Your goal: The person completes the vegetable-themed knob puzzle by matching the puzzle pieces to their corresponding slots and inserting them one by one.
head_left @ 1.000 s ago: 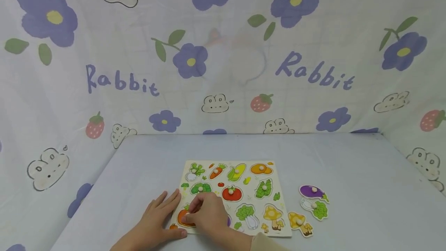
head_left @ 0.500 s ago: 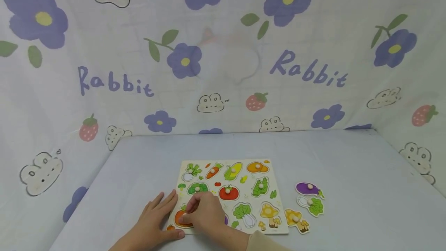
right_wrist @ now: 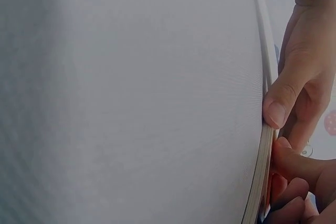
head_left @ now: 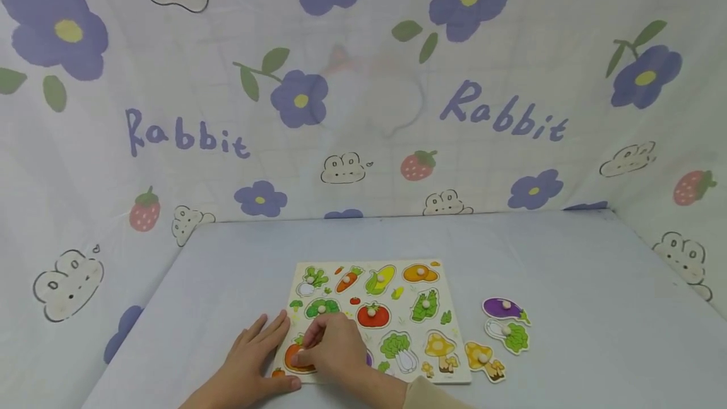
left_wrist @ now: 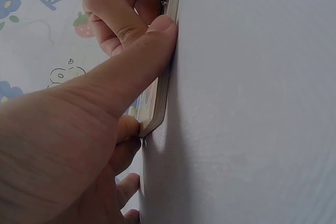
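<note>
A wooden vegetable knob-puzzle board [head_left: 401,317] lies on the table in the head view. My right hand [head_left: 339,346] is over its lower left part, thumb and forefinger pinching the orange pumpkin piece [head_left: 289,353]; the fingers cover its knob. The piece sits at its matching slot. My left hand [head_left: 250,358] rests against the board's left side with straight, spread fingers. Its thumb [left_wrist: 157,30] lies along the front edge in the left wrist view. In the right wrist view, both hands meet close together at the board's edge [right_wrist: 260,171].
Right of the board lie loose pieces: an eggplant [head_left: 502,308], a cabbage [head_left: 517,337] and a mushroom [head_left: 479,355]. A tomato piece [head_left: 373,316] and several others sit in the board. The bok choy slot [head_left: 396,343] and mushroom slot [head_left: 438,344] show printed pictures without knobs. A patterned curtain [head_left: 363,194] stands behind.
The head view has shifted slightly, so everything appears a little further left than a second ago. Both hands keep their places on the board and the pumpkin piece.
</note>
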Action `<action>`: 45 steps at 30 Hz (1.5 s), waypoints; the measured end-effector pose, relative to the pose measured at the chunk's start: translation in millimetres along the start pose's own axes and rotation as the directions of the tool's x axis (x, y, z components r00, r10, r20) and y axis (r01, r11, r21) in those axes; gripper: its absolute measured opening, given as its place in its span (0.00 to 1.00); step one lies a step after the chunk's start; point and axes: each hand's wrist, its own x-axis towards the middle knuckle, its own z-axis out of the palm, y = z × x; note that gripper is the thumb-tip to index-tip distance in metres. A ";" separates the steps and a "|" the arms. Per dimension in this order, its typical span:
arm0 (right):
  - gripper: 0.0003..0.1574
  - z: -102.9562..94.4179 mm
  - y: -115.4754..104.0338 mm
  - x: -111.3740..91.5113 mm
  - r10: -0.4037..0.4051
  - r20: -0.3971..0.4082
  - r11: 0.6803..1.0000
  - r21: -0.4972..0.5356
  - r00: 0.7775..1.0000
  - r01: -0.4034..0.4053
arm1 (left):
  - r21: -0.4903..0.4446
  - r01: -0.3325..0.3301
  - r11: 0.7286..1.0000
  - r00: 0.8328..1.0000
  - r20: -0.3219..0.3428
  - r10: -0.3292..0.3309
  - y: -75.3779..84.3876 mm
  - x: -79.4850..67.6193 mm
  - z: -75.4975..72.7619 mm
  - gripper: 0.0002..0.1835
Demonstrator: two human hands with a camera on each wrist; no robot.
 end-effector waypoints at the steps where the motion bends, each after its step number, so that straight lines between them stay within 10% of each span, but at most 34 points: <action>1: 0.21 -0.2 -0.5 -0.1 -0.009 0.000 1.000 0.002 1.000 0.009 | 0.000 -0.003 1.000 1.000 -0.004 0.003 -0.1 -0.2 -0.3 0.56; 28: 0.10 -17.4 -7.7 -0.3 -0.085 0.185 0.992 0.105 0.979 0.066 | 0.010 0.042 0.999 0.999 -0.005 -0.042 0.6 -6.2 -10.3 0.56; 35: 0.04 -75.9 -11.7 8.5 -0.291 0.212 0.957 0.049 0.933 0.287 | 0.012 0.051 0.999 0.999 -0.013 -0.051 0.2 -6.0 -10.7 0.56; 45: 0.02 -241.6 48.1 35.3 -0.314 0.493 0.924 -0.038 0.811 0.381 | 0.003 0.077 0.997 0.997 0.001 -0.077 0.1 -0.3 1.2 0.57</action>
